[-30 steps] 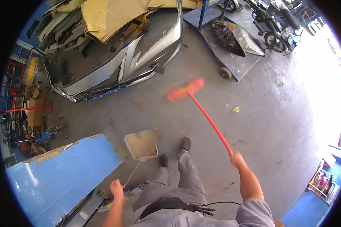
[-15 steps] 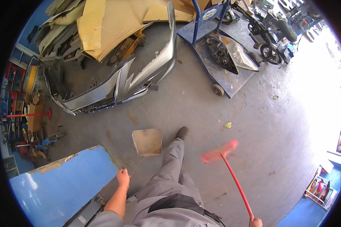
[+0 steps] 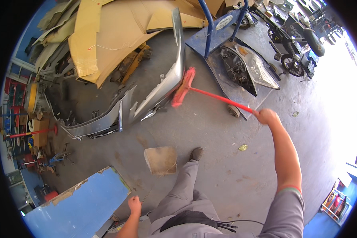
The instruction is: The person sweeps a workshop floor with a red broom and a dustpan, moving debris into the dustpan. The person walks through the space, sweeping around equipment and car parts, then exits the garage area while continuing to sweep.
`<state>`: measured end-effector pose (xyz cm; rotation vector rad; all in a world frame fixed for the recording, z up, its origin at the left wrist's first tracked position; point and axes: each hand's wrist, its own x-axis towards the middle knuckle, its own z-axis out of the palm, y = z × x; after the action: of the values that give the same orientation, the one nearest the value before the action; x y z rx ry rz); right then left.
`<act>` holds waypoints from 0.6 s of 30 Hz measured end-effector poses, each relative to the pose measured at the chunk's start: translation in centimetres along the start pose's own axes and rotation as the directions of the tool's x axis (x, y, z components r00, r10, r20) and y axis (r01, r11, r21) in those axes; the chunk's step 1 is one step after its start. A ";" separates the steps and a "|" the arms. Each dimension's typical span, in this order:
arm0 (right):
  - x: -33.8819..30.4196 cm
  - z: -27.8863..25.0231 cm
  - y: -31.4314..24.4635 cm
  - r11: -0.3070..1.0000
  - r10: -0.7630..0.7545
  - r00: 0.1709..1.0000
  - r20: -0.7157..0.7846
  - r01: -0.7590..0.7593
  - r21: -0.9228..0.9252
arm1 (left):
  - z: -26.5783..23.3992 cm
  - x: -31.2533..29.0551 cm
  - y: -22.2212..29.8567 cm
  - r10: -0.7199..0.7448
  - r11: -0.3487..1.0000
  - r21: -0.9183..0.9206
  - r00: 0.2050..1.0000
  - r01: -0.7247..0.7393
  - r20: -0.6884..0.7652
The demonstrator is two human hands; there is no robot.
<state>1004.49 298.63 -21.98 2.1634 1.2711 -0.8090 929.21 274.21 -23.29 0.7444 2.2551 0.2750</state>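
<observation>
My right hand [image 3: 267, 116] is stretched far forward, closed around the end of the red handle of a broom [image 3: 222, 101]. The broom's red bristle head [image 3: 183, 88] is on the floor beside the silver car bumper [image 3: 146, 103], seeming to touch or overlap its right part. My left hand [image 3: 135, 205] is closed in a fist near the corner of a blue-topped table [image 3: 79, 198]. A thin handle, hard to make out, runs from it toward a dirty, pale dustpan [image 3: 161, 160] on the floor ahead, left of my shoe.
A blue platform trolley [image 3: 226, 71] carries a car headlight [image 3: 256, 65] and stands right of the broom. Flattened cardboard [image 3: 119, 23] is stacked behind the bumper. A black scooter [image 3: 291, 59] stands far right. A yellowish leaf [image 3: 242, 147] lies on the floor.
My right hand has swung forward with the broom, taking its head from the right floor up to the bumper. The left hand stays low by the blue table, and the dustpan lies about where it was.
</observation>
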 end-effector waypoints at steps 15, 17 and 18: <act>-23.5 27.2 15.4 0.851 0.349 0.777 0.524 -0.497 0.169 | 3.2 4.0 8.2 -0.019 0.989 0.148 0.991 0.000 0.130; -31.6 27.6 19.3 0.766 0.490 0.645 0.586 -0.640 0.064 | 4.3 4.4 9.5 0.025 0.969 0.235 0.980 -0.071 0.195; -35.1 27.6 21.0 0.714 0.558 0.570 0.603 -0.700 0.001 | 4.7 4.6 10.2 0.076 0.958 0.254 0.970 -0.135 0.229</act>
<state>1002.96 249.94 -13.96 2.0737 0.0405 -1.1855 934.31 285.04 -25.20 0.9896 2.0680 -0.0640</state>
